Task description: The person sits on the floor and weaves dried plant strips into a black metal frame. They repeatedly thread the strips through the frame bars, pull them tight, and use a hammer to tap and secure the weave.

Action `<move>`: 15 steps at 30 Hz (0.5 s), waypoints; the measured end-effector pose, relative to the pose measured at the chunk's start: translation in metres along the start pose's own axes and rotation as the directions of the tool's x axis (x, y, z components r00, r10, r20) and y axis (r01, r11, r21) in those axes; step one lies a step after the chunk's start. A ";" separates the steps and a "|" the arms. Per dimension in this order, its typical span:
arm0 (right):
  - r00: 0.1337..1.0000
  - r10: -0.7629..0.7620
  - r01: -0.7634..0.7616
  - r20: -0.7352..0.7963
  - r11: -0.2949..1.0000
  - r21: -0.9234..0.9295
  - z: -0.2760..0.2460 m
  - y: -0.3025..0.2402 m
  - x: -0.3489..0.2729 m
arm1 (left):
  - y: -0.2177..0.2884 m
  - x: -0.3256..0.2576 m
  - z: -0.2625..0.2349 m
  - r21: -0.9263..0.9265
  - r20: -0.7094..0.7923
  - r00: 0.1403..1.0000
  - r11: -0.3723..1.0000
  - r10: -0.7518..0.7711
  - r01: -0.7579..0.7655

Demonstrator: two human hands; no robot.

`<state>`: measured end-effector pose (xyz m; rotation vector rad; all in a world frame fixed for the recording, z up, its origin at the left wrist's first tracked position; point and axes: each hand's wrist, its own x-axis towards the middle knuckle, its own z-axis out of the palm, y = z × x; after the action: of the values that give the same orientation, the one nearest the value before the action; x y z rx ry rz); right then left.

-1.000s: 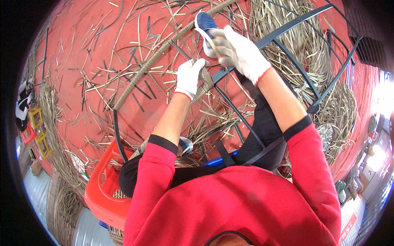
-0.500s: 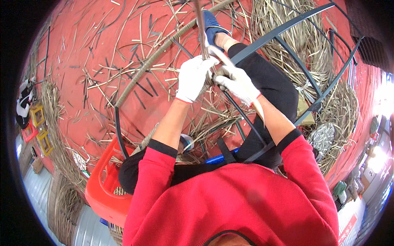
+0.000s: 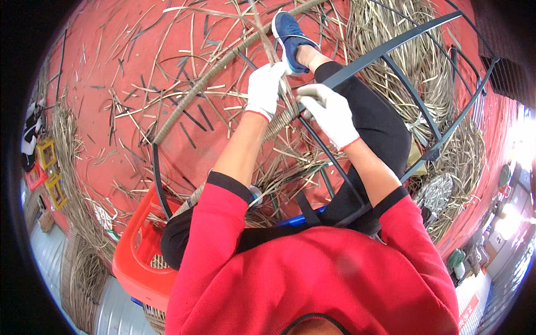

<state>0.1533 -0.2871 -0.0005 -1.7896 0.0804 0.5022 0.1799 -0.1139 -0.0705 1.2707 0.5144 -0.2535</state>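
My left hand (image 3: 265, 91), in a white knit glove, is closed on a bundle of long tan wicker strips (image 3: 272, 51) that rises past its fingertips. Below it, a bar of the dark metal frame (image 3: 385, 46) is wound with similar strip, forming a tight wrapped section (image 3: 281, 124). Just right of that wrapping is my right hand (image 3: 330, 114), gloved too, its fingers loosely bent and parted, with nothing visible in them. Whether its fingertips touch the strips cannot be made out.
A curved bar wrapped in wicker (image 3: 206, 82) crosses the red floor (image 3: 134, 120), which is littered with strip offcuts. Large strip bundles (image 3: 385, 61) lie at the right. An orange-red plastic chair (image 3: 134, 273) stands at lower left. My blue shoe (image 3: 293, 42) rests beyond my hands.
My right hand has moved slightly down and right, opening its fingers. The pale strip that lay across its wrist is gone from there. The strips above my left hand have swung leftward.
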 end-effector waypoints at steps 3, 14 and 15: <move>0.970 0.203 -0.178 -0.131 0.968 0.177 -0.013 0.010 -0.008 | -0.015 0.002 -0.010 -0.006 -0.073 0.997 0.999 -0.032 0.032; 0.864 0.201 -0.500 0.462 0.449 0.741 0.049 0.151 0.025 | -0.094 0.034 -0.056 0.880 -0.118 0.991 0.469 0.057 0.078; 0.842 0.248 -0.537 0.479 0.291 0.792 0.055 0.159 0.027 | -0.102 0.037 -0.055 0.935 -0.102 0.994 0.344 0.032 0.085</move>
<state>0.1122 -0.2755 -0.1657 -0.5282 0.5408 0.8525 0.1529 -0.0869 -0.1865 2.4686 0.4712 -0.5733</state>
